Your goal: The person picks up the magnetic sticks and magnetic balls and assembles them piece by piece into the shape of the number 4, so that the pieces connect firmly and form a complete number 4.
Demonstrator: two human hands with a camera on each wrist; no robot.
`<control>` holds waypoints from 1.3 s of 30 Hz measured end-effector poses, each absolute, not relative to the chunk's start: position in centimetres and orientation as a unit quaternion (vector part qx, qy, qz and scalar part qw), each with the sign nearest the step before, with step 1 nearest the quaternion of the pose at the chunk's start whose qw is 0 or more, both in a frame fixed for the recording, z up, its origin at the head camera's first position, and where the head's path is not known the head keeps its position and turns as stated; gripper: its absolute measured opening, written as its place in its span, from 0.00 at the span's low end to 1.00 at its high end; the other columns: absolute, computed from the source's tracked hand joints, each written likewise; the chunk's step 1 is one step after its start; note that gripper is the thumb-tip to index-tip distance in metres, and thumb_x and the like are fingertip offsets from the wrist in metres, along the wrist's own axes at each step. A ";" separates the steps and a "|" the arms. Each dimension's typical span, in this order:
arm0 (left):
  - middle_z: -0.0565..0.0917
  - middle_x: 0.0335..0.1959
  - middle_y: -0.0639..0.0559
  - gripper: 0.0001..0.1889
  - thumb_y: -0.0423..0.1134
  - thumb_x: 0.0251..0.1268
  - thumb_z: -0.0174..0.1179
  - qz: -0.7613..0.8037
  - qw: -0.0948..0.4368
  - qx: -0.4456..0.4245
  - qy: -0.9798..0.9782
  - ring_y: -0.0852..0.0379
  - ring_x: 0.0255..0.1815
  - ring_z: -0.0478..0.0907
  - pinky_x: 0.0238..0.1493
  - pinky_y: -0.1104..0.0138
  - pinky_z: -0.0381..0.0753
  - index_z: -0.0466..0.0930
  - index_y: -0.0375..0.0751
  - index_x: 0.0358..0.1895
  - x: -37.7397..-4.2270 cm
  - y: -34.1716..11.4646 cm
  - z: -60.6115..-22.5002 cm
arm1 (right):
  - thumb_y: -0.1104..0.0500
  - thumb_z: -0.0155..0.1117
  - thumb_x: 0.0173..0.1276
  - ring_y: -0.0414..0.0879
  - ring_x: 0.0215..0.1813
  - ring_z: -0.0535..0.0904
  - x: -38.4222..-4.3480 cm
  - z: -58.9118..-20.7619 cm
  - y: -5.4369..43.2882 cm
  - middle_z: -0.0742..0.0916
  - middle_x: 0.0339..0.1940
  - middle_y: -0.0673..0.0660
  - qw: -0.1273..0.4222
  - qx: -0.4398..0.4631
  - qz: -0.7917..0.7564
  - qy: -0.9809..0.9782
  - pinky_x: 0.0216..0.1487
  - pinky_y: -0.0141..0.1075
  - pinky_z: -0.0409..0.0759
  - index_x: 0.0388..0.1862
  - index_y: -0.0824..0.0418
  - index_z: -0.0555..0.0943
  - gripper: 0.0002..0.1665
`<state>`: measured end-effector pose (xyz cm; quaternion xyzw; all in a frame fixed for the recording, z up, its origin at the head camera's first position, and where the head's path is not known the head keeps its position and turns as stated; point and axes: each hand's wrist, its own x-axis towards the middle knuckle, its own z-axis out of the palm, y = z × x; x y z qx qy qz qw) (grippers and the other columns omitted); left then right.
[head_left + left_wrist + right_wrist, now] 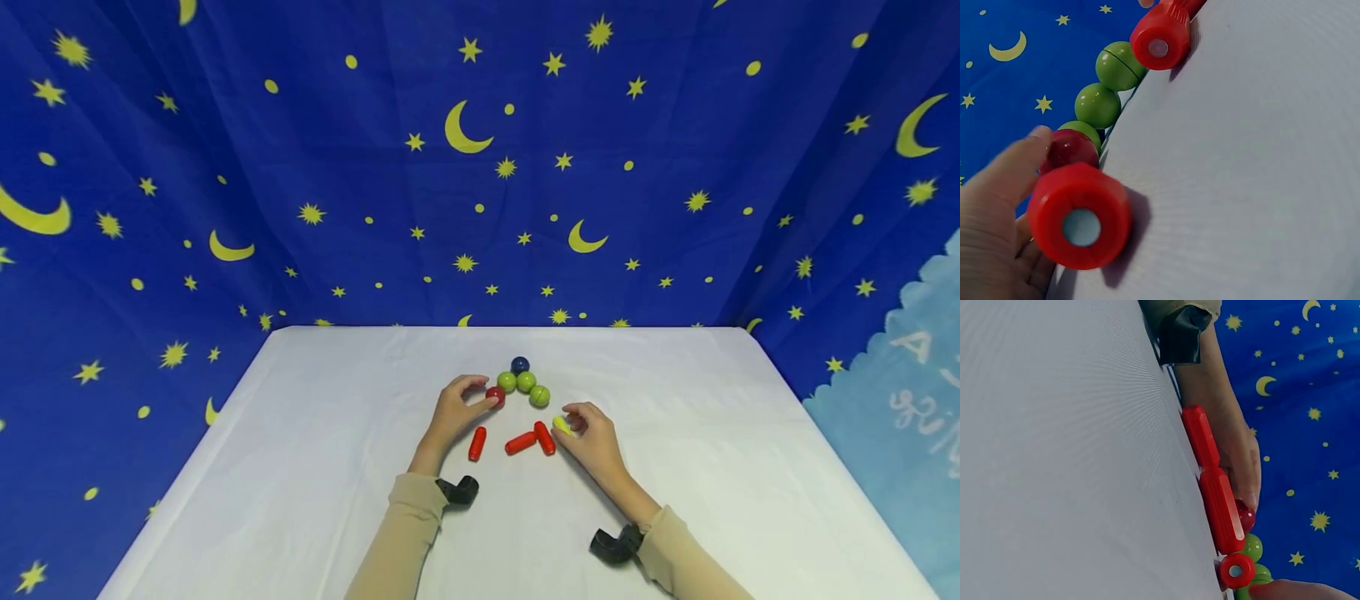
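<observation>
My left hand (455, 411) grips a red ball (495, 397), its thumb on the near side. That ball sits against a row of green balls (527, 382), with a dark blue ball (520, 365) at the far tip of the bent row. To the right, my right hand (596, 437) pinches a small yellow piece (562, 425) whose shape is partly hidden by the fingers. Between the hands lie red rods (521, 442), two of them touching; one red rod (1080, 215) is close to the left hand and shows a pale round disc in its end.
A white cloth covers the table (300, 467). Behind and beside it hangs a blue curtain (480, 183) with yellow stars and moons. A light blue panel with white writing (915, 400) stands at the right. Black wrist mounts (617, 546) stick out from both sleeves.
</observation>
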<state>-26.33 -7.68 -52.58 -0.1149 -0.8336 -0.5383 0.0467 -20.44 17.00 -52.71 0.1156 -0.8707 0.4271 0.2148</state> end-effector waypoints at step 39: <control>0.85 0.38 0.48 0.19 0.46 0.54 0.69 -0.559 0.062 -0.150 -0.813 0.58 0.39 0.79 0.46 0.67 0.78 0.83 0.41 0.47 -25.8 -8.3 -53.1 | 0.69 0.72 0.50 0.40 0.33 0.79 -21.0 -52.8 17.3 0.86 0.32 0.58 0.230 0.087 0.498 -0.832 0.34 0.24 0.76 0.36 0.65 0.85 0.12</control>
